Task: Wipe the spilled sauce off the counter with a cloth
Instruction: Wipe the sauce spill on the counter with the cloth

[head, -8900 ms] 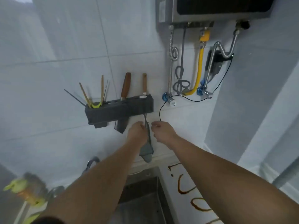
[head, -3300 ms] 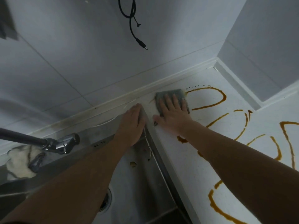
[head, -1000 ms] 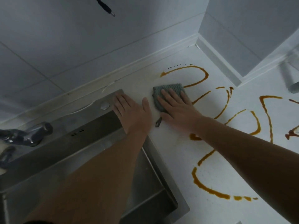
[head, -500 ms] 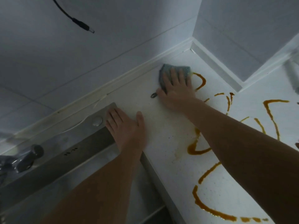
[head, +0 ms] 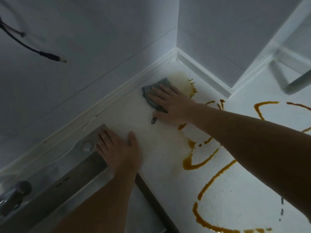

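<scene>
Small grey-green textured cloth [head: 155,90] lies flat on the white speckled counter [head: 161,145], near the back corner where the two tiled walls [head: 101,39] meet. Its long axis runs diagonally, far end twd the corner, near end twd the stainless steel sink [head: 55,179]; a short dark loop or tag [head: 153,121] sticks out at the near end.

Right hand [head: 171,105] presses down on the cloth w/ fingers straight and spread, palm flat, nothing gripped (hand covers most of the cloth's right half).

Just right of the cloth, betw. it and the corner, a pale brown smeared patch [head: 182,83] w/ darker streaky edges. Further right and nearer the camera: thick brown sauce lines [head: 217,175] in loops and curves, well apart from the cloth; right forearm crosses over some of them.

Left of and below the cloth, left hand [head: 117,148] rests flat, fingers straight, across the sink rim and counter edge, next to a round metal cap [head: 87,146]. Chrome tap [head: 15,195] sits blurred at far left. Above-left of the cloth a black cable w/ barrel plug [head: 50,56] dangles in front of the wall.
</scene>
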`<state>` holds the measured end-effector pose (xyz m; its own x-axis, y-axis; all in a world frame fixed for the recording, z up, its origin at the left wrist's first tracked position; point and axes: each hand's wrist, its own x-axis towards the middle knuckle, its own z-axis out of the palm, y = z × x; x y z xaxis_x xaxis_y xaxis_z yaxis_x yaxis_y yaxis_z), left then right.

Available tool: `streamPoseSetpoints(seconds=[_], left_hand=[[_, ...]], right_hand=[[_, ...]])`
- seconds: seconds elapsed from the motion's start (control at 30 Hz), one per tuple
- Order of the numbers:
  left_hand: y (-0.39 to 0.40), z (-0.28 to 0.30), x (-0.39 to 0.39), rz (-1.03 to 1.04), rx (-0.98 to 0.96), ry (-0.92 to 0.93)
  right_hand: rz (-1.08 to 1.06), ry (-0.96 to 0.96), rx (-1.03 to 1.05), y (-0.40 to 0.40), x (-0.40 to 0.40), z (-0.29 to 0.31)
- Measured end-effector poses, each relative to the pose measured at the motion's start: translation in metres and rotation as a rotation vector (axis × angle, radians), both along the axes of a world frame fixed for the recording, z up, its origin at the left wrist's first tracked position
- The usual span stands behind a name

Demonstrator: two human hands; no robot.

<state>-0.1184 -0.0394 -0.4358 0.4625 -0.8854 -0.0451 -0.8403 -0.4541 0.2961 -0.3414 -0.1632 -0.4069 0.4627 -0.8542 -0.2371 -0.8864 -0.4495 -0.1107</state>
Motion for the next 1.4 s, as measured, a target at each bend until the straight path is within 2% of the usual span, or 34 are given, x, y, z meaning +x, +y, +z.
streamPoseSetpoints(seconds=[0.03, 0.17, 0.23, 0.3, 0.37, 0.4, 0.5, 0.57, 0.6, 0.67, 0.77, 0.8, 0.87, 0.9, 0.97, 1.07, 1.13, 1.2, 1.3, 1.33, 1.4], left_hand=[[0.0, 0.0, 0.0, 0.005, 0.0, 0.0], [0.0, 0.002, 0.0, -0.013, 0.028, -0.023], [0.0, 0.004, -0.001, -0.037, 0.041, -0.035], [-0.002, 0.005, -0.001, -0.07, 0.047, -0.048], [-0.001, 0.004, 0.0, -0.114, 0.059, -0.049], [0.0, 0.004, 0.0, -0.141, 0.055, -0.054], [0.002, 0.005, 0.002, -0.253, 0.031, -0.065], [0.001, 0.005, 0.003, -0.3, 0.006, -0.07], [0.001, 0.004, 0.003, -0.306, -0.006, -0.075], [0.001, 0.002, 0.004, -0.327, -0.009, -0.08], [-0.001, 0.007, 0.003, -0.458, -0.02, -0.104], [0.0, 0.012, 0.002, -0.539, -0.021, -0.122], [0.006, 0.017, -0.004, -0.698, -0.049, -0.157], [0.01, 0.019, -0.009, -0.735, -0.035, -0.118], [0.02, 0.018, -0.014, -0.735, 0.02, -0.036], [0.02, 0.013, -0.016, -0.709, 0.012, -0.01], [0.02, 0.015, -0.014, -0.701, 0.019, -0.006], [0.022, 0.016, -0.015, -0.692, 0.008, 0.01], [0.023, 0.017, -0.015, -0.679, 0.0, 0.019], [0.023, 0.016, -0.015, -0.681, -0.006, 0.009], [0.021, 0.015, -0.014, -0.679, -0.014, 0.008]], right_hand=[[-0.039, -0.01, 0.001, -0.003, -0.009, 0.003], [-0.441, -0.015, -0.064, -0.013, -0.03, 0.003], [-0.378, -0.001, -0.03, 0.004, -0.011, 0.001], [-0.155, 0.003, -0.026, 0.033, 0.006, -0.004], [0.002, -0.007, -0.002, 0.049, 0.0, -0.004], [0.005, -0.021, -0.006, 0.046, -0.011, -0.004], [-0.295, -0.024, -0.042, 0.033, -0.041, -0.005], [-0.447, -0.018, -0.029, 0.033, -0.03, -0.004], [-0.436, -0.014, -0.035, 0.04, -0.017, -0.003], [-0.263, -0.012, -0.035, 0.061, 0.007, -0.005], [-0.092, -0.02, -0.012, 0.069, -0.009, -0.005], [-0.143, -0.015, -0.027, 0.065, -0.021, -0.004], [-0.393, -0.01, -0.033, 0.059, -0.044, 0.0], [-0.492, -0.013, -0.003, 0.057, -0.049, 0.003], [-0.52, -0.026, 0.031, 0.066, -0.033, 0.005], [-0.219, -0.026, 0.029, 0.096, 0.004, 0.001], [-0.042, -0.022, 0.074, 0.102, -0.003, 0.003], [-0.139, -0.023, 0.028, 0.085, -0.032, 0.003], [-0.473, -0.006, -0.016, 0.062, -0.071, 0.0], [-0.493, 0.011, -0.015, 0.065, -0.065, -0.001], [-0.359, 0.026, -0.034, 0.087, -0.034, -0.001]])
